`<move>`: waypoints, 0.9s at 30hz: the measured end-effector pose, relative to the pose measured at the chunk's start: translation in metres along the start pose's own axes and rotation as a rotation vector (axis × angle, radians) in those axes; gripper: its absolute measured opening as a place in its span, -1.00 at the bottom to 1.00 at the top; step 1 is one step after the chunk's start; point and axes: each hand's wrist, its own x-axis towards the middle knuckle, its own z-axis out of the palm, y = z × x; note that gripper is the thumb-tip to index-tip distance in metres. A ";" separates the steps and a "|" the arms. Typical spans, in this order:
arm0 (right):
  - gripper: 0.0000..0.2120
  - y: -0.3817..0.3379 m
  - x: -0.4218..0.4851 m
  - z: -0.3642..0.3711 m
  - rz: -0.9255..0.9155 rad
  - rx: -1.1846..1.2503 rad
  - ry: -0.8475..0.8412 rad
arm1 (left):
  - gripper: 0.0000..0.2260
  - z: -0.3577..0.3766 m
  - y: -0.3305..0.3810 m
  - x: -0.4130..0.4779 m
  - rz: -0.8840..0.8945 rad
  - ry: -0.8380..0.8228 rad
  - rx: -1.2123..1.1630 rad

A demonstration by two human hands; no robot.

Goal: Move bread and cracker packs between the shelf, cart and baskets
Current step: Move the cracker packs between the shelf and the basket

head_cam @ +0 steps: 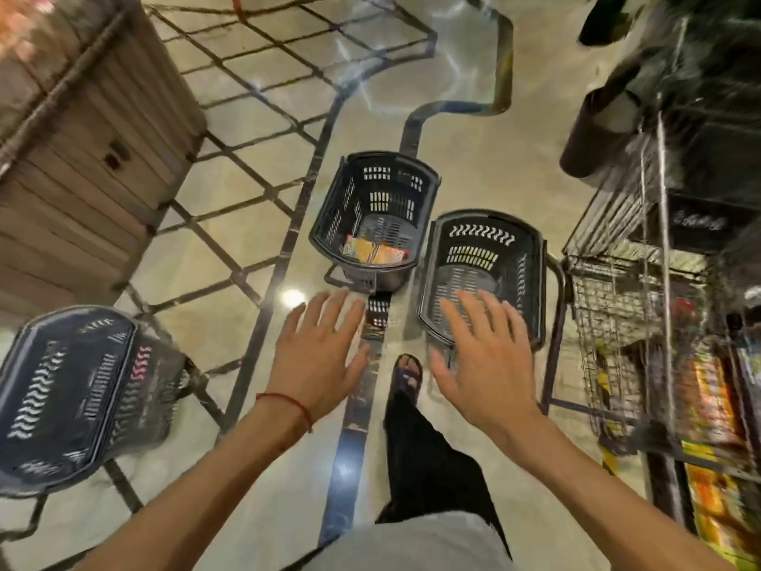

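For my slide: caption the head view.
Open left hand and right hand above dark slotted plastic floor baskets; middle basket holds orange packs.

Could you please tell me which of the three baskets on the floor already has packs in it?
The middle basket, farthest ahead: orange packs lie in its bottom. The left basket and right basket show none.

Three dark slotted plastic baskets upright on the floor. Middle basket (329,216): a few orange/yellow packs (372,252) lying flat at its near end, labels too blurred to read. Right basket (486,214) sits just beside it, a little nearer. Left basket (82,310) stands well apart. Wire cart (609,290) right of the right basket. Blurred orange packs on shelf (710,399) at far right.
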 end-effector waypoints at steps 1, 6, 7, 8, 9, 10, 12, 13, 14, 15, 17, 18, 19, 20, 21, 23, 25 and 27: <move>-0.37 0.005 0.027 0.005 -0.006 0.005 -0.008 | -0.45 0.000 -0.008 0.026 -0.007 -0.010 0.001; -0.40 0.019 0.152 0.025 -0.092 0.009 -0.021 | -0.44 0.002 -0.047 0.139 0.029 -0.053 0.018; -0.39 0.020 0.175 0.028 -0.110 -0.001 -0.038 | -0.45 0.004 -0.056 0.158 0.026 -0.067 0.015; -0.39 0.021 0.196 0.032 -0.118 -0.008 -0.052 | -0.45 0.007 -0.064 0.176 0.022 -0.085 0.017; -0.40 0.023 0.216 0.036 -0.118 -0.015 -0.061 | -0.45 0.010 -0.073 0.193 0.019 -0.110 0.022; -0.41 0.024 0.236 0.042 -0.113 -0.017 -0.065 | -0.44 0.015 -0.082 0.211 0.018 -0.139 0.025; -0.44 0.023 0.275 0.057 -0.100 0.005 -0.052 | -0.43 0.026 -0.102 0.248 0.023 -0.179 0.010; -0.45 0.023 0.293 0.066 -0.096 0.023 -0.041 | -0.43 0.033 -0.112 0.266 0.030 -0.189 -0.001; -0.44 0.021 0.310 0.076 -0.085 0.031 -0.036 | -0.43 0.041 -0.122 0.284 0.040 -0.194 -0.008; -0.44 0.019 0.326 0.087 -0.068 0.025 -0.042 | -0.44 0.051 -0.133 0.303 0.051 -0.196 -0.012; -0.42 0.014 0.355 0.111 -0.040 -0.001 -0.068 | -0.44 0.070 -0.152 0.338 0.076 -0.203 -0.018; -0.42 0.011 0.369 0.124 -0.022 -0.010 -0.081 | -0.44 0.081 -0.161 0.356 0.091 -0.210 -0.029; -0.42 0.009 0.381 0.139 -0.004 -0.011 -0.090 | -0.44 0.092 -0.170 0.374 0.105 -0.219 -0.042; -0.41 0.006 0.393 0.155 0.014 -0.010 -0.097 | -0.44 0.104 -0.178 0.390 0.119 -0.230 -0.053; -0.40 0.003 0.403 0.170 0.036 -0.010 -0.106 | -0.45 0.117 -0.187 0.406 0.136 -0.242 -0.057; -0.39 -0.002 0.423 0.203 0.090 -0.001 -0.133 | -0.45 0.146 -0.201 0.435 0.174 -0.266 -0.054; -0.38 -0.005 0.440 0.235 0.128 0.022 -0.153 | -0.45 0.178 -0.212 0.459 0.215 -0.295 -0.044; -0.36 -0.004 0.455 0.270 0.146 0.048 -0.166 | -0.45 0.212 -0.220 0.481 0.235 -0.312 -0.055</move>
